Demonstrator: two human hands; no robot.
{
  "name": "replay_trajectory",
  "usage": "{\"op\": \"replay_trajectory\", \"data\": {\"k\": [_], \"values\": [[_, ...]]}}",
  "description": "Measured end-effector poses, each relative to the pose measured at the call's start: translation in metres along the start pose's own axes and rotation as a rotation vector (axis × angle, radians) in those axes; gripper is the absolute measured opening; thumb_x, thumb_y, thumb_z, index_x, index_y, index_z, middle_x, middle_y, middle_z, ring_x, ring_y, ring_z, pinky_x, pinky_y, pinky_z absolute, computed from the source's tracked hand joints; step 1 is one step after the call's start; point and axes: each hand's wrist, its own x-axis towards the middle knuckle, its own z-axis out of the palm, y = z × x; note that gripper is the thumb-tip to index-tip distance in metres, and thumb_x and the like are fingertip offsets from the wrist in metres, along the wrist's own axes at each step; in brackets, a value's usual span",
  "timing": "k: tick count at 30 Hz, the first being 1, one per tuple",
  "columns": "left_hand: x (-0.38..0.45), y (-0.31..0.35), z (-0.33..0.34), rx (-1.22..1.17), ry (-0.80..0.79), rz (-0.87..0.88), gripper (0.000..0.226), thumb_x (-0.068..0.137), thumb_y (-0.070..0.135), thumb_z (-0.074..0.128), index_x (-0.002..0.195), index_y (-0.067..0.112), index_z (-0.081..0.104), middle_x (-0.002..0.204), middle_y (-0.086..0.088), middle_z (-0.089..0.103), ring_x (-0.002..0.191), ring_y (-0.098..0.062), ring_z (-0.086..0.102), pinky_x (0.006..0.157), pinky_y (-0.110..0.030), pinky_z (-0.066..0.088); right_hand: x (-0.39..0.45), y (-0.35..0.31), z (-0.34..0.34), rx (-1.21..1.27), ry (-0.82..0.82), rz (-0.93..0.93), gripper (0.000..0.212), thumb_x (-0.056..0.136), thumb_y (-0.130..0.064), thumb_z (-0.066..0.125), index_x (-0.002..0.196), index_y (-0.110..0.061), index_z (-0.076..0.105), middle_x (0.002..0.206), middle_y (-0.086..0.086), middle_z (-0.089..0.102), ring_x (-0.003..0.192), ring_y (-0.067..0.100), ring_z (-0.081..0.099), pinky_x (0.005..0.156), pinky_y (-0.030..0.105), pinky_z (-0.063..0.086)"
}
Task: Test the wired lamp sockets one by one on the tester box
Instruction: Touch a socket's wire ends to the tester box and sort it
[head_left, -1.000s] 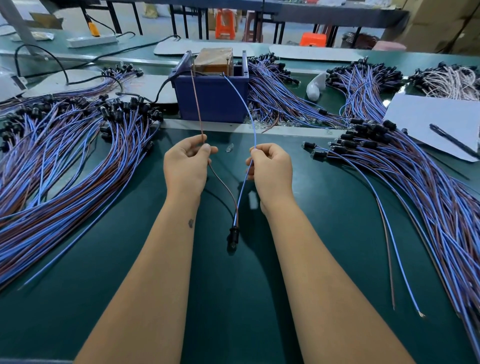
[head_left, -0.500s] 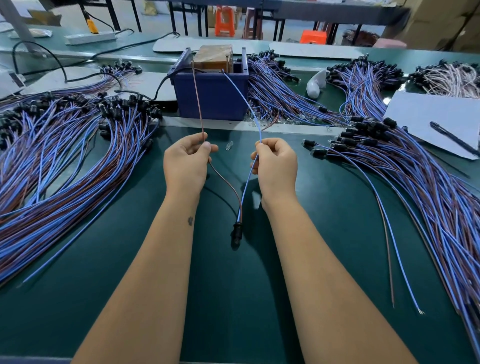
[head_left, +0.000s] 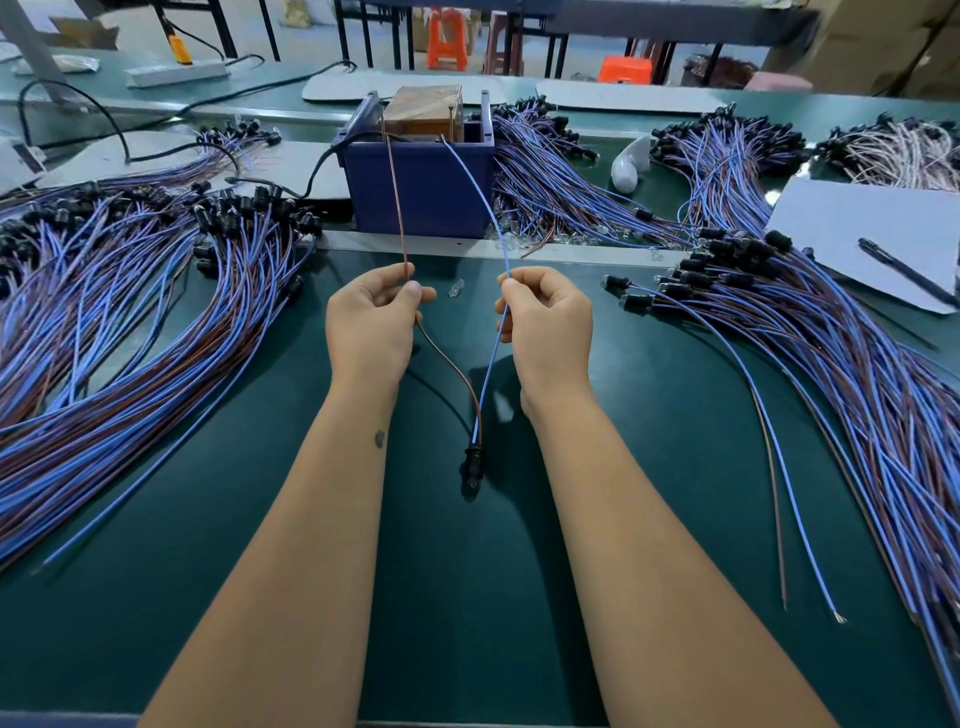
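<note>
A blue tester box (head_left: 421, 192) stands at the far edge of the green table (head_left: 467, 597), with a brown block (head_left: 425, 111) inside it and a black cable (head_left: 317, 171) running into its left side. Directly in front of the box, both hands are raised over the table. The left hand (head_left: 370, 322) is closed, pinching a brown wire (head_left: 397, 202) between thumb and forefinger; the right hand (head_left: 548, 319) is closed the same way on a blue wire (head_left: 480, 192). Both wires rise from the hands to the top of the box, the brown one nearly straight, the blue one in a gentle bow (whether their tips touch contacts there cannot be told). Below the hands the two wires curve inward and meet at one small black lamp socket (head_left: 474, 465), which hangs between the forearms, nearer the person than the box; its bulb end points down and shows no clear glow. A tiny loose glass bulb (head_left: 456, 287) lies on the table between the hands. Left of the box spreads a large bundle of wired sockets (head_left: 130, 322), black heads toward the box. Right of the box lies another heap (head_left: 831, 364), with a white sheet (head_left: 857, 228) and a pen (head_left: 906, 270) beyond it.
</note>
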Motion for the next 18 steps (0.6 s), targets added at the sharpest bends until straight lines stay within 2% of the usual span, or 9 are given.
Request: {"op": "replay_trajectory", "data": {"k": [11,15,18], "values": [[0.0,-0.001,-0.001,0.013,-0.007,0.001,0.018,0.096,0.013,0.061,0.112,0.016,0.067,0.08,0.009,0.074,0.059,0.0,0.055,0.061,-0.01,0.049,0.001,0.001,-0.001,0.048,0.009,0.003,0.021,0.091,-0.004,0.057,0.076,-0.018,0.063,0.06,-0.005,0.057,0.054,0.006,0.052,0.055,0.021,0.045],[0.0,-0.001,0.0,0.038,-0.016,0.003,0.016,0.096,0.014,0.06,0.11,0.018,0.067,0.076,0.01,0.073,0.058,0.003,0.056,0.065,-0.012,0.049,0.0,0.001,0.003,-0.046,-0.148,0.049,0.024,0.09,0.001,0.049,0.09,-0.016,0.065,0.064,-0.002,0.057,0.056,0.007,0.051,0.054,0.019,0.045],[-0.001,-0.001,0.002,0.074,-0.02,0.013,0.015,0.096,0.016,0.059,0.107,0.02,0.067,0.07,0.011,0.072,0.057,0.005,0.056,0.063,-0.01,0.048,-0.004,-0.002,0.011,0.011,-0.201,0.061,0.027,0.087,0.006,0.041,0.082,-0.013,0.06,0.066,-0.001,0.055,0.056,0.009,0.048,0.053,0.017,0.043]]}}
